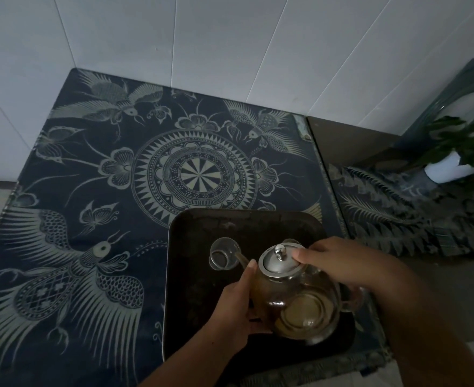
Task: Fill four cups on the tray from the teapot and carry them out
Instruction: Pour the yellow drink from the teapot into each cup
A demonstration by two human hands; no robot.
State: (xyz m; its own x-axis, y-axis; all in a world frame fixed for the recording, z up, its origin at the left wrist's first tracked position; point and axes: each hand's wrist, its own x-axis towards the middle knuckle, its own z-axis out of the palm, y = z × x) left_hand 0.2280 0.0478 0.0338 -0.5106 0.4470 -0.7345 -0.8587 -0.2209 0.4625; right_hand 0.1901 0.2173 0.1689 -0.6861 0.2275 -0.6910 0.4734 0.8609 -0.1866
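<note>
A glass teapot (294, 300) holding brownish tea hangs tilted over a dark tray (191, 275). Its spout points at a small clear glass cup (224, 254) on the tray. The cup leans toward the spout. My right hand (350, 263) grips the teapot from the handle side, with fingertips pressing the metal lid (280, 259). My left hand (235, 303) cups the teapot's left side and base. Another cup's rim (291, 241) barely shows behind the lid. Any other cups are hidden by the teapot and my hands.
The tray rests on a table covered by a dark blue cloth (90, 191) patterned with birds and a central medallion. A white tiled wall (230, 51) stands behind. To the right sit a lower surface, a leafy plant (459, 146) in a white pot and a mirror (464, 107).
</note>
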